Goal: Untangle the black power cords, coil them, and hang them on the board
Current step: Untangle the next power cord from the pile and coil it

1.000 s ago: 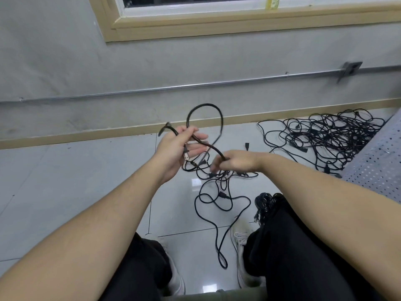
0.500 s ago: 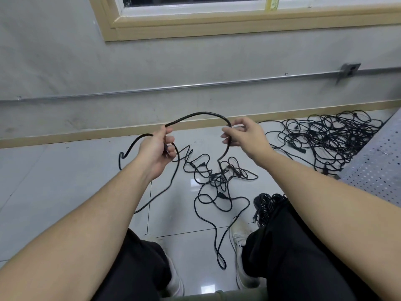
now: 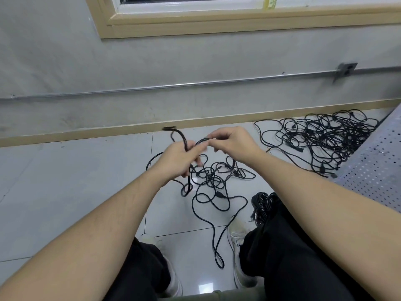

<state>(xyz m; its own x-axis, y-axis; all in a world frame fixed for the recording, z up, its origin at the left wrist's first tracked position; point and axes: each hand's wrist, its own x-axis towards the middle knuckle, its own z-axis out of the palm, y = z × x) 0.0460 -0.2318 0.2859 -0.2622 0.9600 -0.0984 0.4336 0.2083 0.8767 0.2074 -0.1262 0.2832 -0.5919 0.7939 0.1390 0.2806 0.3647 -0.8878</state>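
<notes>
Left hand point(image 3: 176, 158) curls round the black cord point(image 3: 184, 142); right hand point(image 3: 233, 143) pinches it alongside; tangled pile point(image 3: 321, 137) beyond; no writing readable.

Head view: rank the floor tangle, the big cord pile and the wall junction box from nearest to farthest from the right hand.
From the right hand:
1. Floor tangle, just below the hand, in front of the feet.
2. Big cord pile, on the floor to the right, beside the perforated board.
3. Junction box, up on the wall at far right.
</notes>
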